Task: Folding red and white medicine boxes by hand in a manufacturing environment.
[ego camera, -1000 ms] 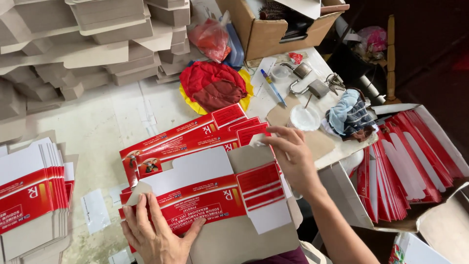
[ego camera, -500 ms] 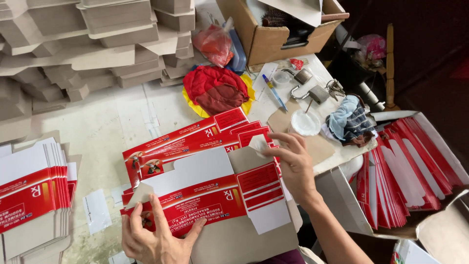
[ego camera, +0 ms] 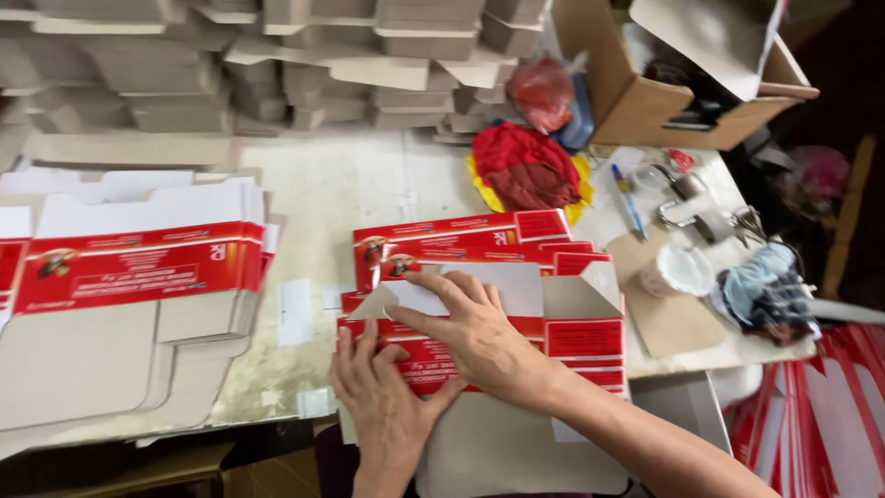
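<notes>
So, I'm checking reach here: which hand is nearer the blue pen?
Right. The right hand presses the red and white carton below-left of the blue pen; the left hand lies further down-left.

Illumination was soft, even and moderately bright across the pale worktable (ego camera: 369, 184), with no hard-edged shadows and no evident single source. Only faint shade lay beneath the two hands on the red-and-white carton blank (ego camera: 572, 337). To the right of the worktable the scene fell off into deep shadow. Slight motion blur softened the whole frame; print on the cartons was unreadable. The stacked grey cardboard (ego camera: 184, 74) behind the worktable appeared smeared and somewhat bent near the upper edge. No glare was observed.
</notes>
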